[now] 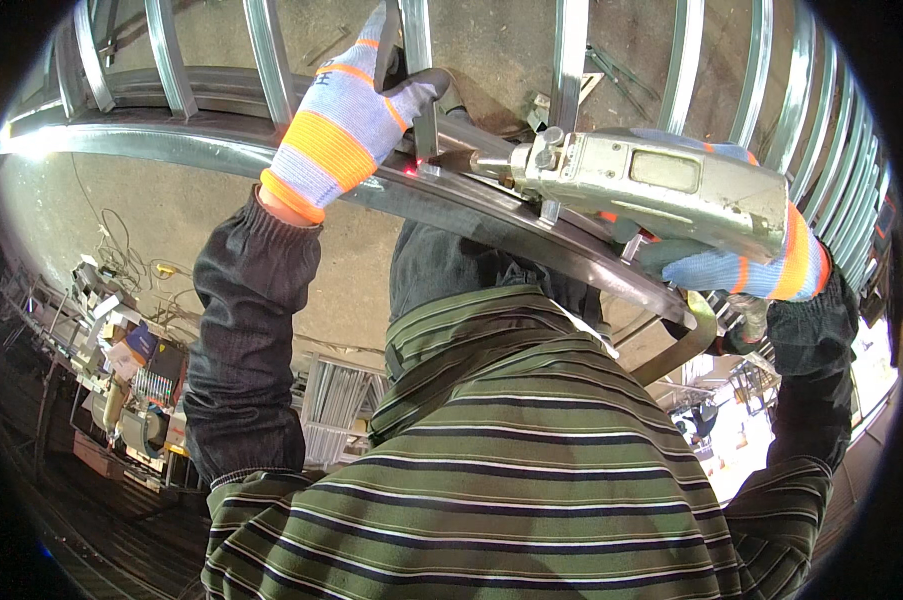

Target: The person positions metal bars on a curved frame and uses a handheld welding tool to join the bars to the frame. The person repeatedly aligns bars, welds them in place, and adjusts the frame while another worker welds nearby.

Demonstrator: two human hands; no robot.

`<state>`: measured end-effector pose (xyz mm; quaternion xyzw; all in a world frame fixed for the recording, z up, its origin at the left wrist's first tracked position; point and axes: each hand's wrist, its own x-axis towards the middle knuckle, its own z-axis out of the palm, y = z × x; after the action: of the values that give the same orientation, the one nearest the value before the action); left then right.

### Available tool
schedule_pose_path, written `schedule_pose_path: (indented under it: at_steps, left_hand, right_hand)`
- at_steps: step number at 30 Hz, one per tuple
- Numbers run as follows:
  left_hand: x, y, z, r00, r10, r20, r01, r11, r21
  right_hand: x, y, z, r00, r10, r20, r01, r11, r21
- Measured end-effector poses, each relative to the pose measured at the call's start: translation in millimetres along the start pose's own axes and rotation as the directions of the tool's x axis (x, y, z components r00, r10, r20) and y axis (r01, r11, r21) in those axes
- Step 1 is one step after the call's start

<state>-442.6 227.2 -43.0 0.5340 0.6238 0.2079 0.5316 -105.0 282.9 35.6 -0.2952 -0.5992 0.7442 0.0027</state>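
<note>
My left hand point(336, 130), in a blue-grey and orange knit glove with dark fingertips, is at an upright square metal bar point(421, 45). Its thumb lies across the bar, while the index finger points along its left side. In my right hand point(771, 270), gloved alike, is a worn silver handheld laser welding gun point(661, 190); the gun's body hides some of the fingers. The gun's narrow nozzle point(471, 162) points left at the joint where the bar meets a long metal rail point(201, 150). A red light spot point(411, 168) shows on the rail there.
More shiny parallel bars point(571, 60) stand along the rail on both sides. A thick hose point(676, 345) curves below my right hand. Loose cables point(121, 250) lie on the concrete floor at left, near a cluttered pile of boxes and tools point(131, 370). Metal profiles point(341, 400) are stacked lower down.
</note>
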Motion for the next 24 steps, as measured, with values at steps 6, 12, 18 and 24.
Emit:
schedule_pose_path:
  at_steps: [6,12,18,24]
  left_hand:
    - [-1,5,0,0.999,-0.037,-0.022,0.038,0.996,0.075]
    - [-1,6,-1,0.999,-0.013,-0.037,0.018,0.991,0.136]
    - [0,-4,0,0.98,0.174,-0.1,-0.103,0.863,0.495]
    - [3,0,0,0.994,-0.109,0.012,0.108,0.991,0.081]
  right_hand:
    - [4,7,4,1.0,0.014,0.02,-0.015,0.998,0.056]
    - [1,6,5,0.996,0.036,0.079,-0.043,0.995,0.092]
    - [9,3,10,0.999,-0.013,0.04,0.008,0.991,0.13]
    - [3,-5,15,0.993,0.117,-0.001,-0.114,0.974,0.198]
